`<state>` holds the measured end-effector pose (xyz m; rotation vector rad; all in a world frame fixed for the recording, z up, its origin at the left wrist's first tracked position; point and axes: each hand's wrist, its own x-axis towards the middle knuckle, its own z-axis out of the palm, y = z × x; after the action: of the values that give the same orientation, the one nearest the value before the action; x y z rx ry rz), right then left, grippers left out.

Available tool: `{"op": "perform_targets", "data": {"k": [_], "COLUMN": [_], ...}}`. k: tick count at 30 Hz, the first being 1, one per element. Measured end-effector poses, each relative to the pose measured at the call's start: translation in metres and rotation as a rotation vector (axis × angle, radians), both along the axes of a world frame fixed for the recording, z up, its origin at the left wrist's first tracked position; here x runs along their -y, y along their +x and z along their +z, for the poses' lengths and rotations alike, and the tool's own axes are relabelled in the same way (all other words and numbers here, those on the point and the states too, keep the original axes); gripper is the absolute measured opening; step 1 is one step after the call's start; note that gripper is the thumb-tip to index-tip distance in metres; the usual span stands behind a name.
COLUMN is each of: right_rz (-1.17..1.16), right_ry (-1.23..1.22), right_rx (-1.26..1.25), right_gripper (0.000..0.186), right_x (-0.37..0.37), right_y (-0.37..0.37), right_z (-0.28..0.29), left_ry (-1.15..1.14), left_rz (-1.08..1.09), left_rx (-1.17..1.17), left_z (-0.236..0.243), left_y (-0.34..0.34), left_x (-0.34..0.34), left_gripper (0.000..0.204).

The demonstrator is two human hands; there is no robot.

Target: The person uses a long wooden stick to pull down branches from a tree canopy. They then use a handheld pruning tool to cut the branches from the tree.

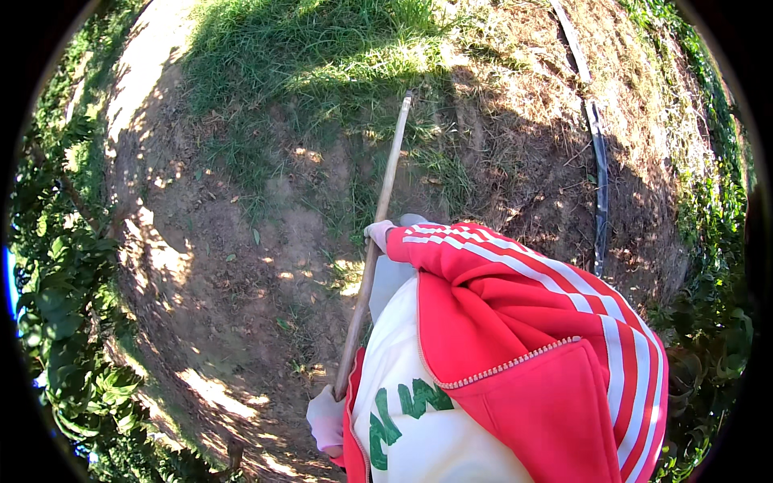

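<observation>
A long wooden pole (390,175) slants across the middle, from beside my body up toward the grass. Its far end, with a greyish tip, lies over the edge of the grass; no tool head can be made out there. My right hand (378,234), in a pale pinkish glove, is wrapped round the pole at about its middle. Lower down and nearer my body, my left hand (326,420), gloved alike, is closed round the pole's near end. The red sleeve with white stripes covers my right arm, while my left sleeve shows only in part.
Green grass (322,48) grows ahead over bare brown soil (217,266) with dry litter. A dark strip of hose or plastic (600,161) runs along the ground on the right. Leafy bushes (60,322) border the left, with more foliage (708,354) on the right.
</observation>
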<state>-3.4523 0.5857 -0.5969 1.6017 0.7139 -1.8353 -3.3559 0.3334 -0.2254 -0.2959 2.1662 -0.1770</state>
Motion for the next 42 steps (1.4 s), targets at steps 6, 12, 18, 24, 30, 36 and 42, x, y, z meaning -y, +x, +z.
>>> {"op": "perform_targets", "data": {"k": [6, 12, 18, 24, 30, 36, 42], "right_rz": [-0.426, -0.616, -0.14, 0.467, -0.361, -0.519, -0.536], "right_ry": [0.254, 0.439, 0.771, 0.274, 0.034, 0.122, 0.438], "right_rx": [0.003, -0.179, -0.201, -0.082, -0.013, -0.116, -0.2], "right_gripper": [0.01, 0.014, 0.039, 0.04, 0.008, 0.009, 0.015], "right_x": [-0.029, -0.143, -0.171, -0.036, -0.013, -0.095, -0.202], "right_y": [-0.006, -0.022, -0.031, 0.01, 0.029, 0.016, -0.009], "right_z": [-0.011, 0.029, 0.034, -0.006, -0.028, -0.01, 0.027], "left_ry": [0.225, 0.357, 0.42, 0.286, 0.134, 0.271, 0.401], "left_rz": [-0.206, -0.325, -0.29, -0.023, -0.035, -0.159, -0.352], "left_rx": [-0.077, -0.11, -0.071, 0.147, 0.054, 0.011, -0.099], "left_z": [-0.048, -0.12, -0.104, -0.064, 0.03, -0.041, -0.113], "left_y": [-0.012, -0.034, -0.063, -0.015, -0.01, -0.027, -0.038], "left_x": [0.001, -0.06, -0.111, -0.013, -0.002, -0.012, -0.081], "left_gripper": [0.042, 0.038, 0.037, 0.045, 0.039, 0.039, 0.038]}}
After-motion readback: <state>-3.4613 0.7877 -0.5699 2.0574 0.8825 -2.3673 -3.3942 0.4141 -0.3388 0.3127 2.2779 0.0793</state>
